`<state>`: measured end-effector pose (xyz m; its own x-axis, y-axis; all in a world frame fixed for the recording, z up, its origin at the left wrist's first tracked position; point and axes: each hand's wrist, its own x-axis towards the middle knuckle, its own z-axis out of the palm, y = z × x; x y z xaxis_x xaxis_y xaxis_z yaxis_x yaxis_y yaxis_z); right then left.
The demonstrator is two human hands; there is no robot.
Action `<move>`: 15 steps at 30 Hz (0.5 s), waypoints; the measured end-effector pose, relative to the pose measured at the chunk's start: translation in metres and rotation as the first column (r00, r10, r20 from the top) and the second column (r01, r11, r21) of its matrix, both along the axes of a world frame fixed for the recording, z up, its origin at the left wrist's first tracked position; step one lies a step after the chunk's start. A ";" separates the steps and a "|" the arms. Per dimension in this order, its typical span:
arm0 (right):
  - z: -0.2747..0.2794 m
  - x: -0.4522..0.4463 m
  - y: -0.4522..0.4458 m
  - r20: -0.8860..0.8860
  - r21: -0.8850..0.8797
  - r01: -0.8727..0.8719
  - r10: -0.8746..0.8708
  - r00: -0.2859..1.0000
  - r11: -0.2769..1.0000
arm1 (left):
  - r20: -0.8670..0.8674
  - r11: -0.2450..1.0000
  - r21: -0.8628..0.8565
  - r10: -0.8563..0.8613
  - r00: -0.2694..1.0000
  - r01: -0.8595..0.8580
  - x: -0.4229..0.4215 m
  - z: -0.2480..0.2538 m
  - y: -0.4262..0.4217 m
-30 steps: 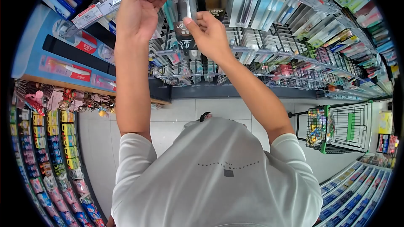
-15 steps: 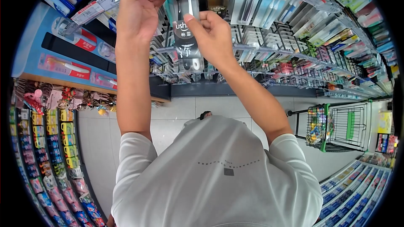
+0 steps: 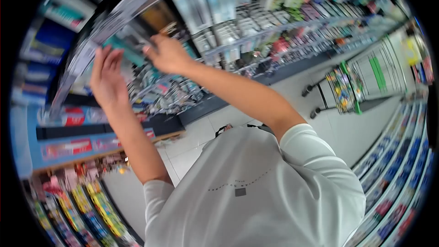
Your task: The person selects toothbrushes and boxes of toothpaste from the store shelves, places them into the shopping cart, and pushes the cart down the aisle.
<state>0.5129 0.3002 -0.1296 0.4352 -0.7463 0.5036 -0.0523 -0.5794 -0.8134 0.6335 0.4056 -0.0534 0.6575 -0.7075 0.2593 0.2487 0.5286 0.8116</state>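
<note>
Print on the price strip [image 3: 120,14] is being smeared by blur, and the outermost shelf goods are being cut off by the black lens border. The dark toothbrush pack [image 3: 137,33] is being blurred too (its lettering cannot be read), and its lower end is being partly covered by the right hand [image 3: 170,55]. It is being seen among the hanging packs, between the left hand [image 3: 109,71] and a brown-gold pack [image 3: 160,16]. Its long axis is being tilted in view, from upper left to lower right; which end the bristles are being pointed toward cannot be told. The right thumb and forefinger are being held slightly apart at the pack's edge; whether it is being gripped cannot be told. The left fingers are being held extended, loosely bent, with nothing visibly grasped.
</note>
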 end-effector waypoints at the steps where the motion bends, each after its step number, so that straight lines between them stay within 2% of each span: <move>1: -0.004 -0.011 0.003 0.010 -0.040 0.016 -0.015 1.000 0.999 | 0.056 0.999 0.040 0.019 0.998 -0.022 -0.002 -0.009 0.000; 2: -0.009 -0.025 0.004 0.000 -0.050 -0.012 0.012 1.000 0.999 | 0.102 0.995 0.029 0.092 0.991 -0.095 -0.001 -0.024 -0.004; 3: -0.014 -0.043 0.007 0.016 -0.093 -0.016 0.018 1.000 0.996 | 0.160 0.967 0.012 0.248 0.956 -0.253 -0.015 -0.032 -0.006; 4: -0.016 -0.067 0.011 -0.027 -0.059 -0.036 0.034 0.999 0.998 | 0.206 0.941 -0.004 0.332 0.920 -0.339 -0.024 -0.043 -0.006; 5: -0.019 -0.094 0.011 -0.111 0.039 -0.119 0.123 0.986 0.992 | 0.234 0.918 -0.055 0.395 0.888 -0.394 -0.039 -0.052 -0.010; 6: -0.022 -0.125 0.013 -0.122 0.153 -0.178 0.197 0.973 0.972 | 0.256 0.869 -0.028 0.484 0.837 -0.494 -0.067 -0.056 -0.013; 8: -0.057 -0.182 0.008 -0.121 0.068 -0.137 0.144 0.982 0.988 | 0.341 0.849 -0.028 0.505 0.793 -0.528 -0.109 -0.080 -0.026; 10: -0.094 -0.251 0.001 -0.119 0.112 0.076 -0.063 0.991 0.991 | 0.507 0.936 -0.003 0.305 0.806 -0.352 -0.165 -0.103 -0.037; 11: -0.113 -0.289 -0.005 -0.182 0.200 0.187 -0.151 0.972 0.962 | 0.543 0.966 0.055 0.183 0.820 -0.252 -0.194 -0.117 -0.044; 12: -0.128 -0.330 -0.009 -0.212 0.181 0.352 -0.313 0.926 0.919 | 0.505 0.984 0.157 -0.011 0.863 -0.080 -0.219 -0.131 -0.050; 13: -0.159 -0.368 -0.017 -0.284 0.120 0.527 -0.479 0.831 0.842 | 0.409 0.957 0.261 -0.230 0.883 0.129 -0.252 -0.133 -0.056; 14: -0.172 -0.408 -0.019 -0.347 0.200 0.632 -0.549 0.761 0.749 | 0.404 0.893 0.386 -0.390 0.827 0.232 -0.277 -0.137 -0.061; 15: -0.173 -0.445 -0.017 -0.405 0.209 0.707 -0.599 0.691 0.675 | 0.354 0.834 0.408 -0.519 0.778 0.372 -0.298 -0.146 -0.070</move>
<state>0.0683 0.2836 -0.3028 -0.1525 -0.9814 0.1162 -0.5665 -0.0095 -0.8240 0.3351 0.3356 -0.1990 0.1170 -0.9797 0.1626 -0.0217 0.1612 0.9867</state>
